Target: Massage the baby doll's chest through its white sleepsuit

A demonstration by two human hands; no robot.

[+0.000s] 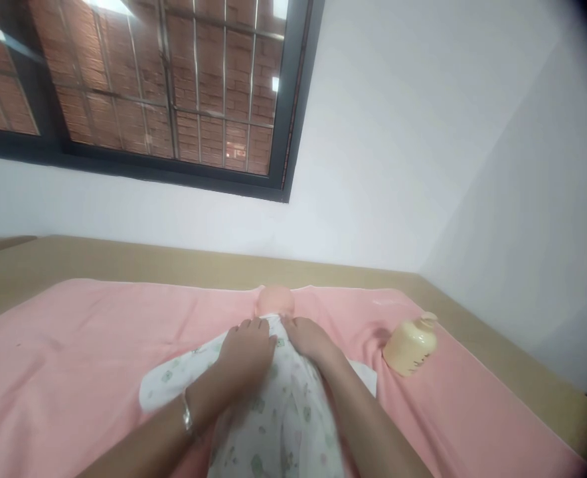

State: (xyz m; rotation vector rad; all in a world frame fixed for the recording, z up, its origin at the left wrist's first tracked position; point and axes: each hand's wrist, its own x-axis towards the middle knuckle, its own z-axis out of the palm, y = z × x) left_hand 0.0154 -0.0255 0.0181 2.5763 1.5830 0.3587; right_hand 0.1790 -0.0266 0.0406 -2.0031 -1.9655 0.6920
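Beyond the neck end of the garment, a white wall (383, 133) rises with a barred window (164, 86) set in it, up and to the garment's left. Under everything runs a wood-toned counter (139, 255), most of it covered beneath the garment by a pink blanket (124, 332).

Your main thing, the white printed baby garment (268, 411), lies on the middle of that blanket. Your left hand (248, 346) and right hand (307, 337) rest on either side of its neckline, close together, fingers bent over the cloth. The fingertips are hidden, so you cannot tell from here whether they pinch it.

To handle the neckline well, keep both hands level and draw evenly from each side, so the fabric between them doesn't bunch. Go gently beside the rounded pink head (275, 300), apparently a doll's, which shows just past the garment's neck end.

The garment's long axis runs away from you: neck end toward the wall, lower end toward your body and out of view. Its left sleeve (168, 385) spreads out sideways; its right sleeve (366, 377) is partly hidden by your right arm (368, 411).

Smaller still, a cream-yellow bottle (410, 348) sits to the garment's right, apart from it, and a silvery bracelet (186, 411) circles your left wrist above the garment's left side.
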